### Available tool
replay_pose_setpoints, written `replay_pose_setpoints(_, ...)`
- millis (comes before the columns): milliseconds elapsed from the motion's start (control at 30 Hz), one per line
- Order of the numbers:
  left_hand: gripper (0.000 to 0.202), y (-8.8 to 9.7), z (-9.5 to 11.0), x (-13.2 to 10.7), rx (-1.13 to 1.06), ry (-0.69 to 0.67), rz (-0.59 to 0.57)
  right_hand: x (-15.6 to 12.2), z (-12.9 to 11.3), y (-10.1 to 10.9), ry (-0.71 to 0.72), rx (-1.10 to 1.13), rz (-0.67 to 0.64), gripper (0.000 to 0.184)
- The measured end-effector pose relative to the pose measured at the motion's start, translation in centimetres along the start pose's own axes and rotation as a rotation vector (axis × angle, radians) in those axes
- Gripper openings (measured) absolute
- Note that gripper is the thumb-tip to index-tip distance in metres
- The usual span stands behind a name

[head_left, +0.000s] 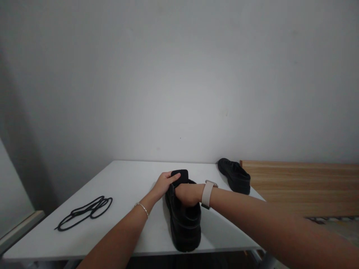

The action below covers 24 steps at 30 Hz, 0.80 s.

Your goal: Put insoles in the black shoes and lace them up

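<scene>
Shoe, black and thick-soled, stands on the white desk, tongue raised. I see my left hand pinching that tongue; my right hand sits inside, its grip I cannot tell.

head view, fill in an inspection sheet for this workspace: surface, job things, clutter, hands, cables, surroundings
Surface: white table, its front edge nearest the wearer.
Job things: near black shoe, heel toward the wearer, close to the front edge; its tongue stands up.
Clutter: far black shoe at the table's back right; loose black cord, perhaps a shoelace, looped on the left.
Left grip: thumb over the tongue; the fingers behind are hidden.
Right grip: in the near shoe's opening, fingertips hidden.
Cables: nothing seen.
Surroundings: pale wall behind; wood-grain panel on the right.
</scene>
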State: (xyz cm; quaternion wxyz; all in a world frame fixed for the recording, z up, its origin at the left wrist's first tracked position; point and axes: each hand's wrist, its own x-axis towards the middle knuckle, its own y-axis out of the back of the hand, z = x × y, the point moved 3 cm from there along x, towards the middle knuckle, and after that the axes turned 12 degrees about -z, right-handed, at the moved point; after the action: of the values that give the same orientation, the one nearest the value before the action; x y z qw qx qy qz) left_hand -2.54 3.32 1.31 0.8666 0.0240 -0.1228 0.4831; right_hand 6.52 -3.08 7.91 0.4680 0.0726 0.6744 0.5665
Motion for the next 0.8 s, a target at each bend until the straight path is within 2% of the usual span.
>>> replay_pose_setpoints(133, 0.043, -0.1, 0.2, 0.0, 0.014, -0.012, -0.008, 0.1, -0.5, 0.6, -0.019, -0.050, -0.082, 0.020)
replay_pose_setpoints(233, 0.042, 0.4, 0.6, -0.2, 0.045, -0.035, -0.020, -1.7, -0.9, 1.3, 0.001, -0.057, -0.069, 0.024)
replay_pose_setpoints(300, 0.040, 1.0, 0.9, -0.4, 0.064, -0.062, -0.021, -3.5, -1.0, 2.0, 0.117, 0.023, 0.097, 0.020)
replay_pose_setpoints(367, 0.039, 1.5, 1.2, -0.6, 0.076, -0.088, -0.018, -5.3, -0.5, 2.6, 0.218, 0.160, 0.430, 0.015)
replay_pose_setpoints(433, 0.039, 1.8, 1.4, -0.7, 0.079, -0.099, -0.021, -6.5, 0.6, 2.4, 0.198, 0.305, 0.775, 0.022)
replay_pose_setpoints(500, 0.038, 1.8, 1.6, -0.8, 0.077, -0.101, -0.032, -6.2, 1.8, 0.9, 0.125, 0.465, 0.955, 0.043)
replay_pose_setpoints(600, 0.037, 1.6, 1.9, -0.8, 0.071, -0.110, -0.048, -3.7, 3.1, -2.2, 0.106, 0.730, 0.946, 0.069)
replay_pose_setpoints(700, 0.037, 1.6, 1.8, -0.9, 0.069, -0.115, -0.055, -1.6, 3.4, -4.3, 0.159, 0.877, 0.930, 0.068)
replay_pose_setpoints(800, 0.040, 1.8, 1.4, -0.9, 0.071, -0.105, -0.058, -1.0, 3.1, -5.0, 0.191, 0.951, 0.988, 0.065)
